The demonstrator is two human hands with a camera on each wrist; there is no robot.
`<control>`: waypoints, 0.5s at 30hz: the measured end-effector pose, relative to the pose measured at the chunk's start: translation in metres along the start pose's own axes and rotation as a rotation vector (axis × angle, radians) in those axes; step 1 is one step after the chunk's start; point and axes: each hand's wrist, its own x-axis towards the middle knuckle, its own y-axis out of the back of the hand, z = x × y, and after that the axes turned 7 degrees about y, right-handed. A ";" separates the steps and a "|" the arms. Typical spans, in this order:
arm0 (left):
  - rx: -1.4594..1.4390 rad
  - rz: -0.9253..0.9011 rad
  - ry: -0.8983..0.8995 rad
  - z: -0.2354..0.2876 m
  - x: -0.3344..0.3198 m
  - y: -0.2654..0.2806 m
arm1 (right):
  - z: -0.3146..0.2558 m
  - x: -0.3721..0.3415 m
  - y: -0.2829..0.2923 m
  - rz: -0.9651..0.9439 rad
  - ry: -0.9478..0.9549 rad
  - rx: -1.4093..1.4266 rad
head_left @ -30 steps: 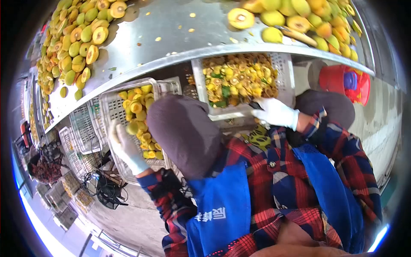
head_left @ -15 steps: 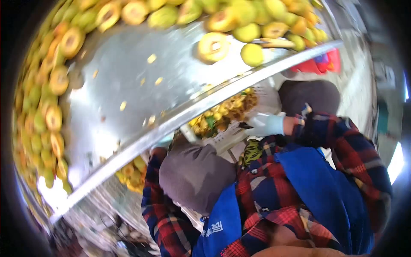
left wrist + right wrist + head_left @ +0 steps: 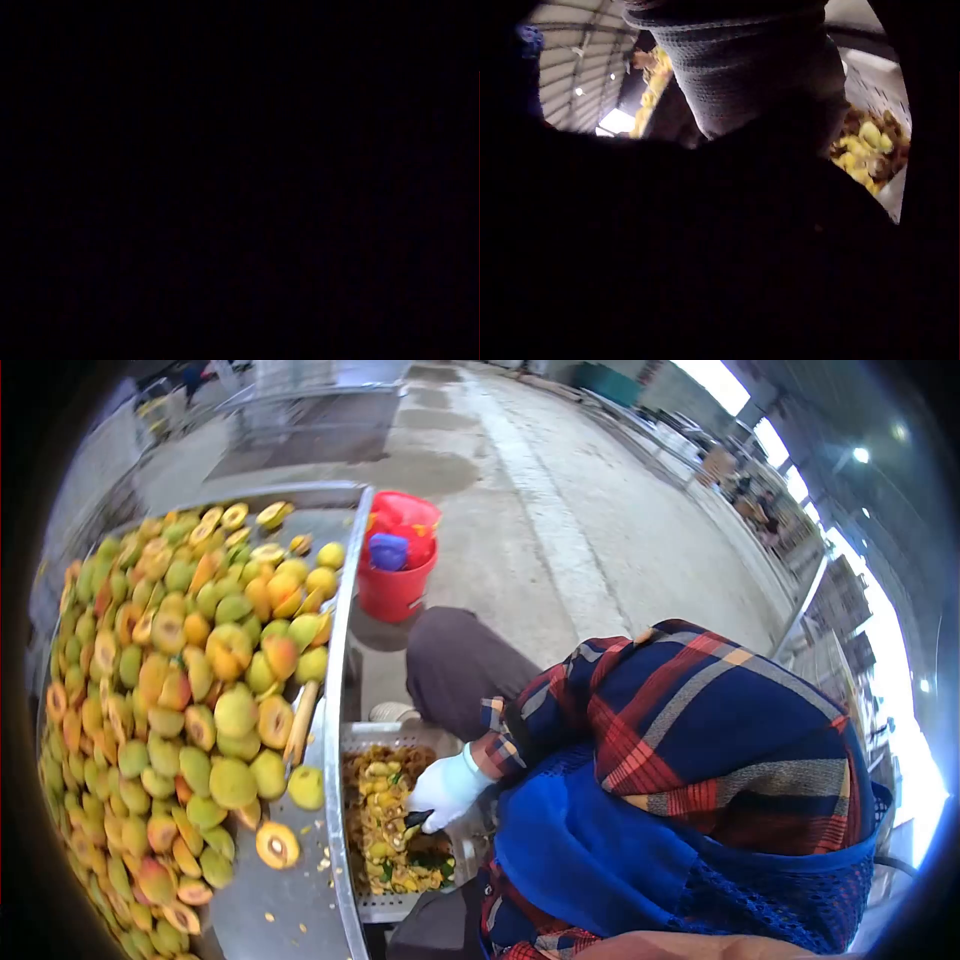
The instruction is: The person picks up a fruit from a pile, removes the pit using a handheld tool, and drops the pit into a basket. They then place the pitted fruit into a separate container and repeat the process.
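Note:
My right hand (image 3: pixel 445 792), in a white glove, is over a pale perforated crate (image 3: pixel 385 908) beside the table. Its fingers grip a small black object (image 3: pixel 416 819), mostly hidden by the glove; I cannot tell its kind. Yellow-brown fruit scraps (image 3: pixel 382 800) with some green leaves fill the crate just under the fingertips. In the right wrist view the knitted glove (image 3: pixel 757 71) takes up the top, with scraps (image 3: pixel 870 150) to its right and the lower part dark. My left hand is out of sight in the head view, and the left wrist view is black.
On the metal table (image 3: pixel 270 905) to the left lies a large heap of yellow-green stone fruit (image 3: pixel 150 710), many halved. A wooden handle (image 3: pixel 302 722) lies at the heap's right side, near the table's raised edge. A red bucket (image 3: pixel 395 585) stands on the floor beyond.
The head view has swung toward the right side. My left hand, earlier over a crate of fruit halves, has gone out of view. The right hand stays at the scrap crate.

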 end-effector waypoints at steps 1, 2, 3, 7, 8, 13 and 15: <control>0.010 0.008 -0.004 0.003 0.001 0.004 | 0.009 -0.004 -0.001 -0.013 -0.035 0.067; 0.014 0.014 -0.012 0.007 0.002 0.007 | 0.001 -0.017 0.012 0.048 -0.025 0.044; 0.017 0.023 -0.008 0.010 0.004 0.011 | -0.005 -0.029 0.027 0.101 -0.015 0.019; 0.028 0.054 0.002 0.019 0.004 0.025 | -0.020 -0.079 0.067 0.387 -0.156 0.259; 0.025 0.064 0.002 0.023 0.004 0.029 | -0.025 -0.085 0.072 0.405 -0.168 0.258; 0.004 0.124 -0.011 0.050 -0.004 0.062 | -0.043 -0.110 0.084 0.559 -0.195 0.599; -0.018 0.160 -0.007 0.062 -0.015 0.081 | -0.037 -0.112 0.080 0.602 -0.125 0.651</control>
